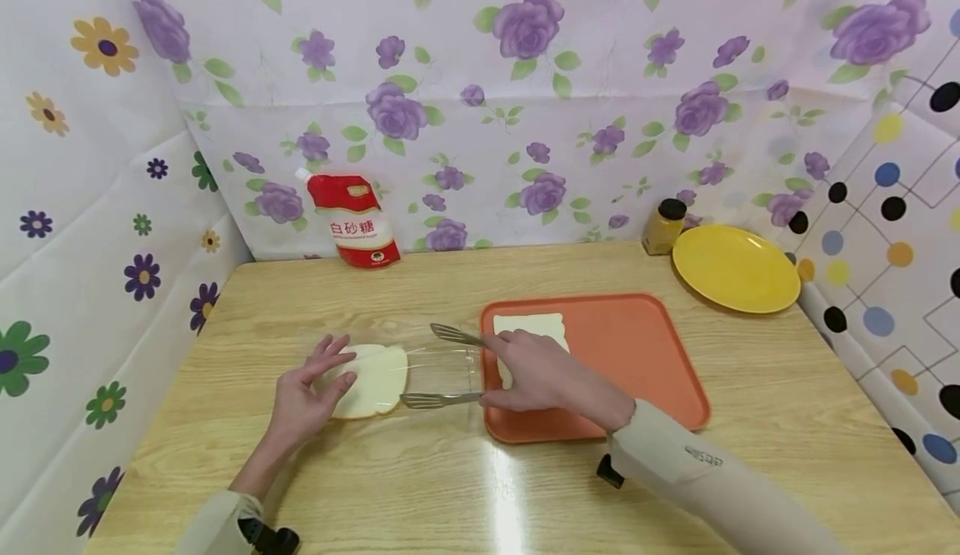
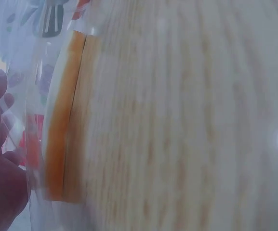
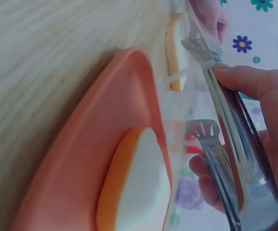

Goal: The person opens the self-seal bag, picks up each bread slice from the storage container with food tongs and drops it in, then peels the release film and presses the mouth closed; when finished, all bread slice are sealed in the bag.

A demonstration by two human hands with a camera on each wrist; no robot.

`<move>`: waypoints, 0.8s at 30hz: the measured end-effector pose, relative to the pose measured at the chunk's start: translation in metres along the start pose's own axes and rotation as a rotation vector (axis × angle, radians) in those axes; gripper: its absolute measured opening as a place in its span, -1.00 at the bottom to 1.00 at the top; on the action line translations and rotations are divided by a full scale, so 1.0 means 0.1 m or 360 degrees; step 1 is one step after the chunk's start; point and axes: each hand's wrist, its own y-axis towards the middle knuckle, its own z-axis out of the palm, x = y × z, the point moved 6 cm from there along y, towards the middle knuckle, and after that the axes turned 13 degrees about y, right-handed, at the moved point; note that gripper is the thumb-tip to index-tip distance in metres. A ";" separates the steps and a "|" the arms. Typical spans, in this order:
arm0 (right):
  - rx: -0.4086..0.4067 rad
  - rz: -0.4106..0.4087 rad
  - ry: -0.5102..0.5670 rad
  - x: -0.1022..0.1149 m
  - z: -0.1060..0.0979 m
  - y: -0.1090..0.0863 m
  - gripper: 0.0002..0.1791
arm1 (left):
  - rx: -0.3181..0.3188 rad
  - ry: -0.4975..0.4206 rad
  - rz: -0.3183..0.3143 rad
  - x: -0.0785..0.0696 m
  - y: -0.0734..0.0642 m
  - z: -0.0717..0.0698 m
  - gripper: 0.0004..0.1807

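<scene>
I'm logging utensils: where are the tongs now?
In the head view, the right hand holds the tongs, tips left of the orange tray, toward the bread slice near the left hand.

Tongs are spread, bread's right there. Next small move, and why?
I'd probably ease the tongs left, arms apart, until they flank the bread in the clear plastic. The right hand holds them spread, tips pointing toward the bread's near side, not yet gripping it; another slice already lies on the orange tray.
</scene>
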 end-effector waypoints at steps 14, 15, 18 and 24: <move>-0.0319 0.0045 0.0074 -0.15 -0.12 -0.54 -0.11 | -0.0033 0.0064 0.0003 -0.11 0.02 -0.03 -0.74; -0.0346 0.0059 0.0072 -0.16 -0.12 -0.58 -0.11 | -0.0036 0.0065 0.0004 -0.11 0.02 -0.03 -0.74; -0.0432 0.0125 0.0078 -0.17 -0.13 -0.69 -0.08 | -0.0044 0.0072 0.0007 -0.11 0.02 -0.03 -0.73; -0.0656 0.0247 -0.0010 -0.19 -0.16 -0.92 -0.02 | -0.0049 0.0065 0.0015 -0.11 0.01 -0.04 -0.74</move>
